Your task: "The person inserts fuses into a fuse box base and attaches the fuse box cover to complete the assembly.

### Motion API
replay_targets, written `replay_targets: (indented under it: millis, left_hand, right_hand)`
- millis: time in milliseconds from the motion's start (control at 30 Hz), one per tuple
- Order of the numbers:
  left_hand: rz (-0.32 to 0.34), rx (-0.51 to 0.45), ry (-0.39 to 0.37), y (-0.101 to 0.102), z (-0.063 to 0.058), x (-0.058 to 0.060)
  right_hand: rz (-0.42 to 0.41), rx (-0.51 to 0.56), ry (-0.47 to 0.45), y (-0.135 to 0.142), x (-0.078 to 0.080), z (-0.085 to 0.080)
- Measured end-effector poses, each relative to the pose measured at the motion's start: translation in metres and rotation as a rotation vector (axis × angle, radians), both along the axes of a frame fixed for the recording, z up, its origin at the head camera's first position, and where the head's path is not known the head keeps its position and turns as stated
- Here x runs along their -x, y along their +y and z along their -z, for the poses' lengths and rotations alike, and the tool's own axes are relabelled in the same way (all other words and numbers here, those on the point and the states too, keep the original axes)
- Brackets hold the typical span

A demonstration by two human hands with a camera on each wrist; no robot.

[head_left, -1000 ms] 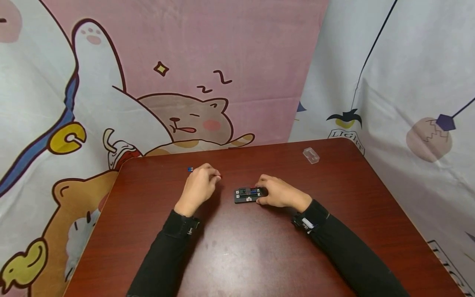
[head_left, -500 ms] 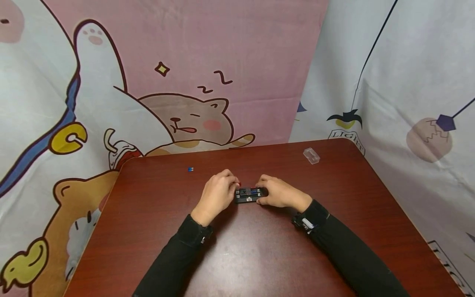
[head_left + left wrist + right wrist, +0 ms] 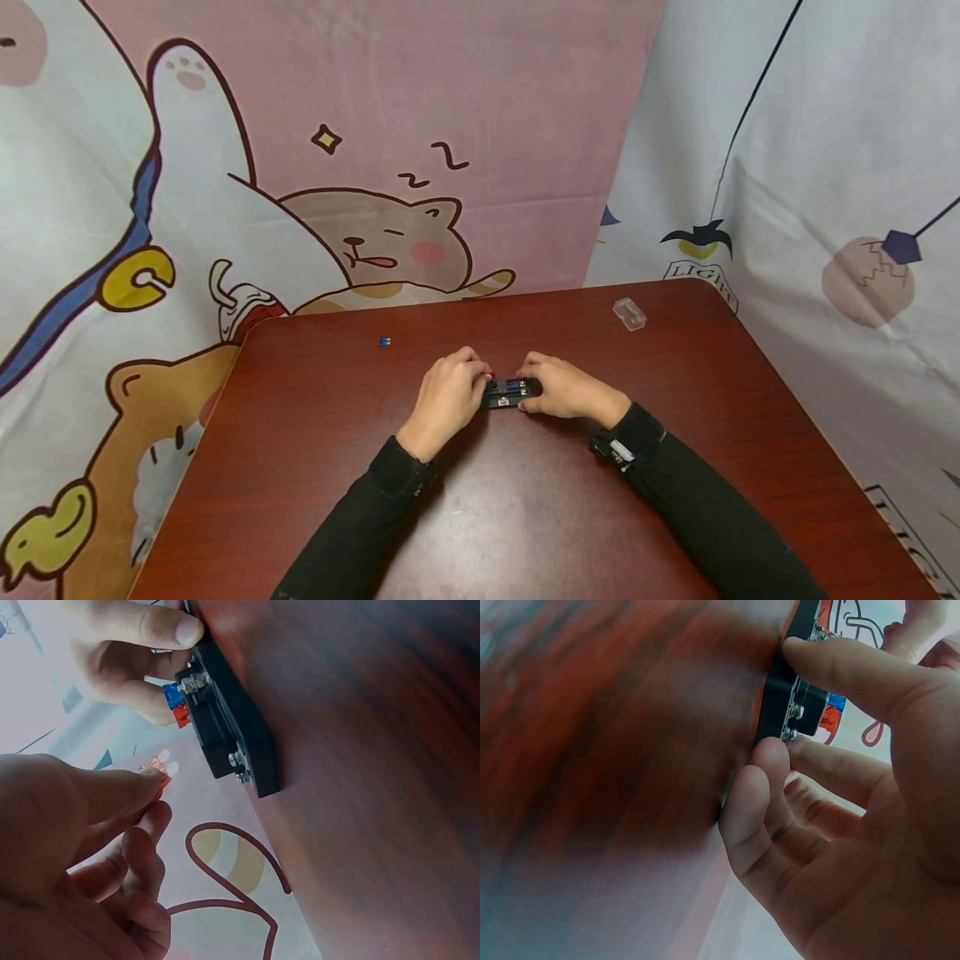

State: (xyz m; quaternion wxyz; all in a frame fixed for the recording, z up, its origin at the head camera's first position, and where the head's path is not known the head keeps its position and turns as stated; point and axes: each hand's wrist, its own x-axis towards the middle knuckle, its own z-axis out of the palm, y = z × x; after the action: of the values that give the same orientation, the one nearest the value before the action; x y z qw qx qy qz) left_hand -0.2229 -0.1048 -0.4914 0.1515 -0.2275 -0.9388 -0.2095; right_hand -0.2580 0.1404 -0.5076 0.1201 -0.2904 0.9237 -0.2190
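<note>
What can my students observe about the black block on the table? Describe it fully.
The black block looks like hard plastic: a long, flat base with a raised middle section and metallic-looking screws. A blue piece and a red piece sit side by side in that section. It lies flat on the table, held at one end by the person's right grip.

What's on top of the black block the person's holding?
The black block carries a blue piece and a red piece side by side, plus metal screws. Anything inside the block is covered. The left hand pinches a second red piece, apart from it.
</note>
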Motion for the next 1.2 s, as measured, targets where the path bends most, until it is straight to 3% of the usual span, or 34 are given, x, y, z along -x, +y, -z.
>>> replay_targets:
  millis: [1200]
  left_hand:
    - [-0.016, 0.029, 0.003, 0.0034, 0.0089, 0.0013]
  right_hand:
    - [-0.001, 0.009, -0.006, 0.0008, -0.0009, -0.0021]
